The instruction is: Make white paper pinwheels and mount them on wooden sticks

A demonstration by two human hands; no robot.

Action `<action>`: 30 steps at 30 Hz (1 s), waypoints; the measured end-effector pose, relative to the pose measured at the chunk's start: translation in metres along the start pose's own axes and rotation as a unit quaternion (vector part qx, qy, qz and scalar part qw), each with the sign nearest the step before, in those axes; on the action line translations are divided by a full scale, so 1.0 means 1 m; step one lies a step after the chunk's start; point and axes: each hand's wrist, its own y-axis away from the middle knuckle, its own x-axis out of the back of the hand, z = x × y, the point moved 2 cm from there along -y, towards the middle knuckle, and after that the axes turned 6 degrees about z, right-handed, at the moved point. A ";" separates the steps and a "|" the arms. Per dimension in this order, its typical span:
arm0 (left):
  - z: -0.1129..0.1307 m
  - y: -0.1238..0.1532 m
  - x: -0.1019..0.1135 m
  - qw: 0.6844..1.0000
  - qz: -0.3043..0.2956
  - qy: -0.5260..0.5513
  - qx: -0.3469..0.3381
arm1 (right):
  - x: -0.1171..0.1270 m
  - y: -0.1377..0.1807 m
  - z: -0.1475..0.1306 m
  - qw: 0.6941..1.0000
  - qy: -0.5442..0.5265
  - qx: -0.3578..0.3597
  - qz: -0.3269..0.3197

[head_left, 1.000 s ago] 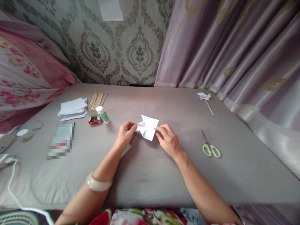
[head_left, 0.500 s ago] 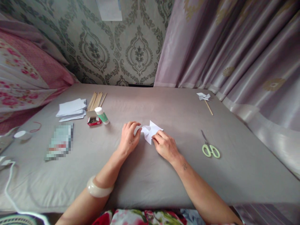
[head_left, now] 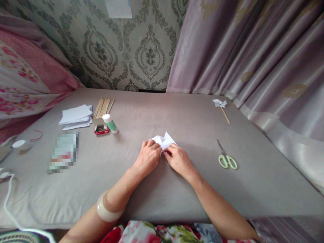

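Observation:
A folded white paper piece point(head_left: 165, 140) lies on the grey cloth-covered table point(head_left: 162, 189) at its middle. My left hand point(head_left: 149, 157) rests over the paper's left side with its fingers curled and pinching a flap. My right hand point(head_left: 178, 159) meets it from the right, fingertips pressed together on the paper's near edge. Much of the paper is hidden under both hands; only its far points stick out. A pale bangle point(head_left: 107, 209) circles my left wrist.
Green-handled scissors point(head_left: 226, 158) lie to the right. At the left are a stack of white paper point(head_left: 75, 116), wooden sticks point(head_left: 103, 106), a glue stick point(head_left: 110, 123), a small red box point(head_left: 100, 128) and a blurred packet point(head_left: 63, 151). A paper pinwheel point(head_left: 220, 104) lies far right.
Both hands have drawn together over the paper and pulled slightly towards me. The paper, spread wide a second ago, is now folded smaller and mostly covered.

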 end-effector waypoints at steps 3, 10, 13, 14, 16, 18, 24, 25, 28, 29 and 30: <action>0.001 0.001 -0.002 1.000 -0.006 -0.004 -0.002 | 0.001 -0.002 0.002 0.999 -0.051 -0.006 -0.001; 0.009 0.003 0.003 0.999 -0.018 -0.029 -0.010 | -0.003 -0.007 0.008 0.992 -0.114 -0.029 0.046; 0.012 0.003 0.003 0.999 -0.019 -0.038 -0.011 | -0.007 -0.010 0.011 0.988 -0.125 -0.072 0.058; 0.012 0.004 0.002 0.999 -0.018 -0.039 -0.010 | -0.008 -0.010 0.012 0.986 -0.128 -0.091 0.061; 0.013 0.005 0.001 0.999 -0.012 -0.041 -0.010 | -0.010 -0.011 0.014 0.981 -0.135 -0.121 0.067; 0.014 0.006 0.001 0.999 -0.007 -0.042 -0.012 | -0.010 -0.012 0.015 0.979 -0.142 -0.131 0.067; 0.016 0.006 0.003 0.999 -0.014 -0.045 -0.007 | -0.009 -0.013 0.013 0.984 -0.129 -0.111 0.049; 0.016 0.006 0.003 0.999 -0.017 -0.045 -0.006 | -0.009 -0.013 0.012 0.985 -0.125 -0.111 0.048; 0.017 0.005 0.003 0.999 -0.022 -0.046 -0.005 | -0.011 -0.014 0.011 0.986 -0.117 -0.114 0.046; 0.017 0.005 0.003 0.999 -0.022 -0.047 -0.005 | -0.011 -0.014 0.011 0.986 -0.112 -0.113 0.046; 0.017 0.005 0.003 0.999 -0.023 -0.049 -0.004 | -0.011 -0.014 0.011 0.987 -0.105 -0.110 0.046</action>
